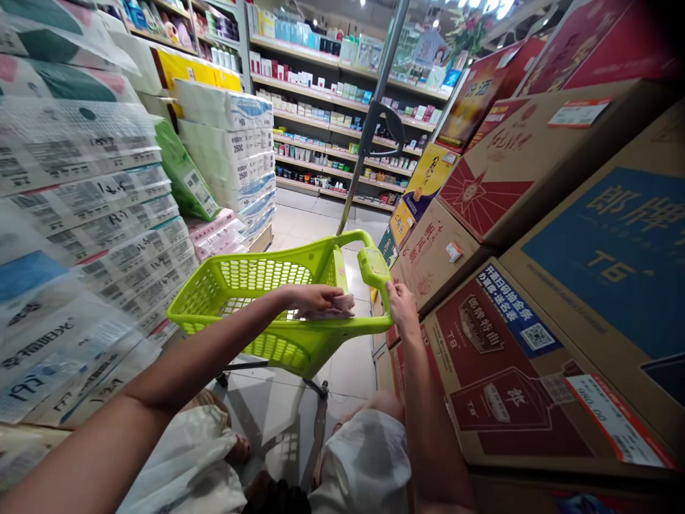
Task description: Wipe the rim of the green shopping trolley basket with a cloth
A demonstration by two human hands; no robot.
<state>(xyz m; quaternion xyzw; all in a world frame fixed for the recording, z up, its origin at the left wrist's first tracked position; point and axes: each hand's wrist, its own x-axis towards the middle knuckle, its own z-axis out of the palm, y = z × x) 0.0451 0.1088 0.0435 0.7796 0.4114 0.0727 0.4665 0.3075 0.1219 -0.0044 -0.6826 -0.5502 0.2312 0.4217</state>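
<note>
A lime-green shopping cart point(305, 360) with a perforated basket stands in front of me. My right hand point(403, 308) is closed round the side of its handle frame. Over the basket's near rim reaches my left hand point(320, 295), its fingers closed on a crumpled, pale pink soft item point(342, 307). Whether that is a cloth or a soft packet I cannot make out. The handle's green panel point(373, 266) lies just beyond my right hand. Part of the basket floor is hidden behind my left forearm.
Wrapped tissue packs point(101, 193) are stacked high on the left. Large liquor cartons point(514, 350) form a wall close on the right. A metal pole point(356, 182) with a dark grip rises behind the cart. Shelves of small boxed goods point(332, 121) span the back, beyond the tiled floor point(310, 221).
</note>
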